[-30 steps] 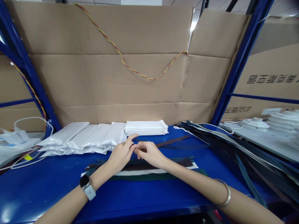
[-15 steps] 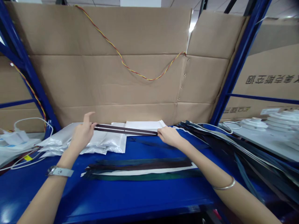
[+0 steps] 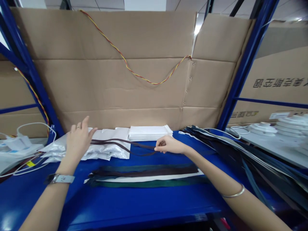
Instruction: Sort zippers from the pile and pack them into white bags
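Note:
A long dark brown zipper (image 3: 120,145) hangs slack above the blue shelf (image 3: 134,205), its two tapes parted in a loop. My left hand (image 3: 78,139) pinches its left end over the white bags, with the other fingers raised. My right hand (image 3: 168,145) is closed on its right end, near the shelf's middle. Below the hands lies a flat row of several zippers (image 3: 146,175) in dark blue, brown, white and green.
White plastic bags (image 3: 103,147) and a stack of white packets (image 3: 150,132) lie at the back. A heap of dark zippers (image 3: 240,150) covers the right side. Cardboard (image 3: 120,73) with a red-yellow wire (image 3: 134,72) lines the back. White cables (image 3: 24,150) lie left.
The hands spread apart and pulled the brown zipper taut. Now my right hand has come back leftward and the zipper sags, its tapes parted.

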The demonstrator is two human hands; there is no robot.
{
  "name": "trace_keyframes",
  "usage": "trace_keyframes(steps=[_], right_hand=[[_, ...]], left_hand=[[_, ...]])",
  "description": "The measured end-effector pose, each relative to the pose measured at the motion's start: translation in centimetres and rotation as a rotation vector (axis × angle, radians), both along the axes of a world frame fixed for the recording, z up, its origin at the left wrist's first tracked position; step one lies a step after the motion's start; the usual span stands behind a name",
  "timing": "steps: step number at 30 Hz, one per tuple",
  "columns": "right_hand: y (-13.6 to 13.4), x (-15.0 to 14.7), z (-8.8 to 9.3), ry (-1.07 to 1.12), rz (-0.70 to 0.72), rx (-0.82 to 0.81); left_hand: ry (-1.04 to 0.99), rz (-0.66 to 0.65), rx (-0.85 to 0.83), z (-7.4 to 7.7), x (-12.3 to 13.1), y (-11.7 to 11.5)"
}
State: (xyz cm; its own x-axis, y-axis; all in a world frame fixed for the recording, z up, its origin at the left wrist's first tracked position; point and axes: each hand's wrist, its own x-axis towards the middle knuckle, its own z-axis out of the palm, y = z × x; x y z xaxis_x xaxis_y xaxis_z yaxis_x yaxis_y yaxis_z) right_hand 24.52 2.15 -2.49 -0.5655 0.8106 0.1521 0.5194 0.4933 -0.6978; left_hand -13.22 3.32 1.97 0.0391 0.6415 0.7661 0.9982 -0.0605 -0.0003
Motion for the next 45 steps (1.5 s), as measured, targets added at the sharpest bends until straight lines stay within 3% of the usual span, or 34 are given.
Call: trace_keyframes(steps=[2, 6, 8, 14, 18, 21, 26, 29, 32, 34, 39, 42, 45], right_hand=[[-0.4, -0.5, 0.1, 0.116, 0.070, -0.101], [-1.5, -2.1, 0.4, 0.343, 0.126, -0.136], [-2.1, -3.0, 0.4, 0.429, 0.143, -0.119], [-3.5, -5.0, 0.0, 0.520, 0.183, -0.093], [-3.4, -5.3, -0.5, 0.516, 0.138, -0.063], [-3.3, -5.3, -0.7, 0.490, 0.136, -0.039], [-3.6, -5.3, -0.6, 0.440, 0.141, -0.032], [-3.8, -5.3, -0.2, 0.409, 0.180, -0.039], [-3.4, -4.3, 0.8, 0.328, 0.177, 0.016], [-2.7, -2.4, 1.7, 0.210, 0.097, 0.103], [-0.7, 5.2, 4.1, -0.072, -0.172, 0.221], [-0.3, 8.6, 4.8, -0.125, -0.279, 0.181], [-0.8, 9.6, 5.0, -0.193, -0.245, 0.050]], left_hand=[[-0.124, -0.213, -0.091, -0.3, 3.4, -0.9], [-0.314, -0.700, -0.466, -2.1, 10.3, -3.8], [-0.337, -0.848, -0.584, -3.2, 12.5, -5.0], [-0.419, -0.939, -0.575, -4.6, 13.8, -6.0], [-0.290, -0.991, -0.501, -4.8, 13.3, -5.5], [-0.086, -0.977, -0.390, -5.0, 12.9, -5.2], [0.443, -0.925, -0.174, -4.7, 12.2, -5.1], [0.579, -0.924, -0.114, -4.5, 12.2, -4.9], [0.537, -0.893, -0.195, -4.0, 11.5, -4.2], [0.428, -0.812, -0.310, -3.3, 10.0, -3.3], [0.112, -0.513, -0.567, -0.1, 2.6, -1.2], [-0.005, -0.435, -0.697, 1.4, -1.3, -1.1], [-0.076, -0.431, -0.857, 1.8, -2.7, -1.8]])
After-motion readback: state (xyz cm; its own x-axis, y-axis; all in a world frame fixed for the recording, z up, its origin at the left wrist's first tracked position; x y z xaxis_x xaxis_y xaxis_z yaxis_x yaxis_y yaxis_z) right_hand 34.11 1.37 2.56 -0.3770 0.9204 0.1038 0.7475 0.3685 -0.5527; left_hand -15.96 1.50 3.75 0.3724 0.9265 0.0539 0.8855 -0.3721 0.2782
